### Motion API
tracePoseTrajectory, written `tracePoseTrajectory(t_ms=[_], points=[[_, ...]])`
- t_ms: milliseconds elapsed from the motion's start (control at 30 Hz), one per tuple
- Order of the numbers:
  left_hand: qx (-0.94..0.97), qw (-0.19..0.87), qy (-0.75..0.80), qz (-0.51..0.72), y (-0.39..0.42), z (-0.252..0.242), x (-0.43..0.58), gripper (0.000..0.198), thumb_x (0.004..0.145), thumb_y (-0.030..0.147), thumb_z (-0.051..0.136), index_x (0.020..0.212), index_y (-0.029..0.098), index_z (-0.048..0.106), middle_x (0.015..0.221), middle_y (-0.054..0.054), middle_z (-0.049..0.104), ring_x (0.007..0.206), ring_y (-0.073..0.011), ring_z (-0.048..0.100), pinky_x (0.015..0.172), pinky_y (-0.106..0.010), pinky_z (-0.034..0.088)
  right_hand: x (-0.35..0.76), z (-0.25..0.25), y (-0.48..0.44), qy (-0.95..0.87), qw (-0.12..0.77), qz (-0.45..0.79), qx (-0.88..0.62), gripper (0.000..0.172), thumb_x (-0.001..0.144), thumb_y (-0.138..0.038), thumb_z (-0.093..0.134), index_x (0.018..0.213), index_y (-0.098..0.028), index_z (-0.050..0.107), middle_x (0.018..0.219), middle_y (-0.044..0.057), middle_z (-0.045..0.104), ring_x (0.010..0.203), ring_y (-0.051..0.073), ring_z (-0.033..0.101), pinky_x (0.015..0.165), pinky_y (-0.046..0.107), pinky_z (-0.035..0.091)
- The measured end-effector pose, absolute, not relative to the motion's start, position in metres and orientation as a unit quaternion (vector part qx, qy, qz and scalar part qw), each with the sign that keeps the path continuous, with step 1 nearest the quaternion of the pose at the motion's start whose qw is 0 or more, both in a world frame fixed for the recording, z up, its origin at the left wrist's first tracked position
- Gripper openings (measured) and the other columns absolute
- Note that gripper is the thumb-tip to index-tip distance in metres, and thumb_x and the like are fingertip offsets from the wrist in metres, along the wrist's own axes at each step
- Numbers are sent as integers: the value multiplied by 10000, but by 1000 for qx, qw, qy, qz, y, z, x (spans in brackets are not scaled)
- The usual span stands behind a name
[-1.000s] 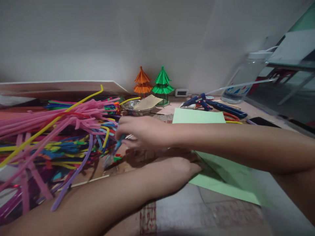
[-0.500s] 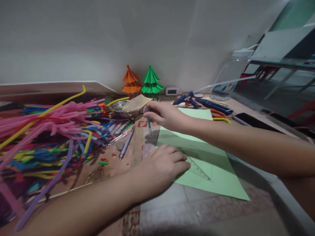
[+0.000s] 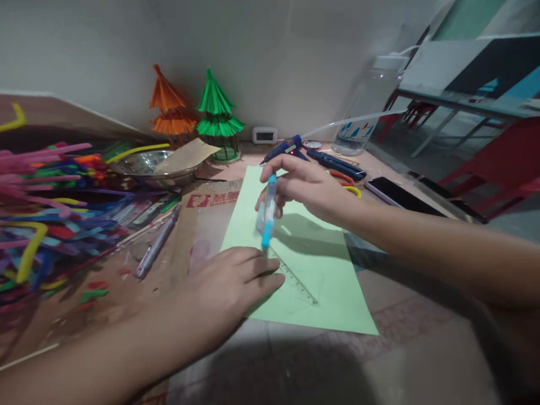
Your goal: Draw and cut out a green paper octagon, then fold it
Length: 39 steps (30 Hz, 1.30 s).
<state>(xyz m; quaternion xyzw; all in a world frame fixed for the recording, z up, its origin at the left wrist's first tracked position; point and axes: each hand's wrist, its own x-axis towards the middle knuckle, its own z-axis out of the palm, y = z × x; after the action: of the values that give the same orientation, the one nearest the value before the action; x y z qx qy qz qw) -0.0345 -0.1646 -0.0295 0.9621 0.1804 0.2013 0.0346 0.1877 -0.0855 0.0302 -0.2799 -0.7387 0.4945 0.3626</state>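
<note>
My right hand (image 3: 307,188) is closed around a light blue pen or mechanical pencil (image 3: 266,216), held tip down just above a clear plastic set square (image 3: 295,280). The set square lies on a sheet of light green paper (image 3: 333,267). My left hand (image 3: 228,287) lies flat with fingers stretched out, pressing on the left edge of the green paper and the set square.
A heap of coloured pipe cleaners (image 3: 46,208) fills the left side. A steel bowl (image 3: 147,167), orange paper tree (image 3: 169,109) and green paper tree (image 3: 217,112) stand at the back. A blue glue gun (image 3: 287,151), black phone (image 3: 399,191), plastic jar (image 3: 365,109) and a loose pen (image 3: 158,244) lie around.
My right hand took the blue pen from the pipe cleaner pile and carried it right, over the green paper. My left hand slid onto the paper and set square. The view shifted right.
</note>
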Motion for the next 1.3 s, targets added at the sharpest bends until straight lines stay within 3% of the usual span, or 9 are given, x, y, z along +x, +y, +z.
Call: tracePoseTrajectory(t_ms=[167,267,433,533,633,700,767,933,1300], points=[[965,29,183,184,-166,-27,-39,413,1008,33,376,1292,180,637,1279,-89,732,1117,-257,641,957,-419,545,209,3,-97,-707,333,543,-307,331,958,-368,670,952,-249,361,673,-61,653,550,99,604,535,205,480],[965,37,182,183,-166,-23,-40,415,1028,71,371,1311,205,645,1316,-62,731,1126,-255,651,960,-408,545,214,-7,-103,-695,327,564,-303,441,986,-649,541,916,-232,415,660,-22,671,516,96,576,479,195,436],[964,52,206,158,-163,-17,-38,383,1085,151,377,1288,259,684,1292,7,749,1109,-198,677,976,-317,540,216,-12,-103,-662,330,594,-317,588,979,-750,427,969,-185,592,673,10,665,520,111,582,477,214,463],[963,44,207,168,-162,-18,-38,381,1096,180,375,1285,265,694,1259,18,761,1101,-188,685,979,-301,540,215,-8,-103,-674,329,572,-331,585,1011,-689,429,1011,-156,671,689,17,648,552,112,585,487,213,464],[961,42,207,176,-164,-20,-39,377,1092,171,381,1272,256,702,1260,3,759,1113,-190,687,979,-305,543,211,-4,-106,-692,319,541,-356,359,1048,-435,481,1018,-144,690,698,11,651,543,98,558,491,205,454],[961,43,210,175,-165,-21,-39,370,1092,166,387,1268,251,701,1261,-6,759,1121,-195,683,979,-315,545,208,-3,-108,-691,313,527,-384,156,983,-238,538,1036,-159,662,680,-12,659,514,89,532,474,195,432],[961,46,212,172,-166,-21,-39,363,1092,160,393,1272,252,694,1262,-10,758,1127,-200,678,983,-327,545,206,-5,-110,-687,320,521,-392,139,894,-128,576,1018,-179,615,687,-28,678,504,82,527,476,187,426],[962,61,206,171,-166,-21,-39,368,1077,131,398,1296,228,678,1283,-46,746,1140,-219,669,990,-358,546,205,-11,-110,-726,326,503,-339,124,869,-202,670,867,-191,547,701,-21,687,553,91,561,506,200,423],[958,78,219,171,-167,-25,-40,371,1088,171,379,1291,247,680,1296,-24,733,1158,-201,659,1014,-317,512,197,-8,-111,-808,267,392,-350,285,887,-238,605,655,-209,442,586,-77,444,526,72,354,489,234,255]])
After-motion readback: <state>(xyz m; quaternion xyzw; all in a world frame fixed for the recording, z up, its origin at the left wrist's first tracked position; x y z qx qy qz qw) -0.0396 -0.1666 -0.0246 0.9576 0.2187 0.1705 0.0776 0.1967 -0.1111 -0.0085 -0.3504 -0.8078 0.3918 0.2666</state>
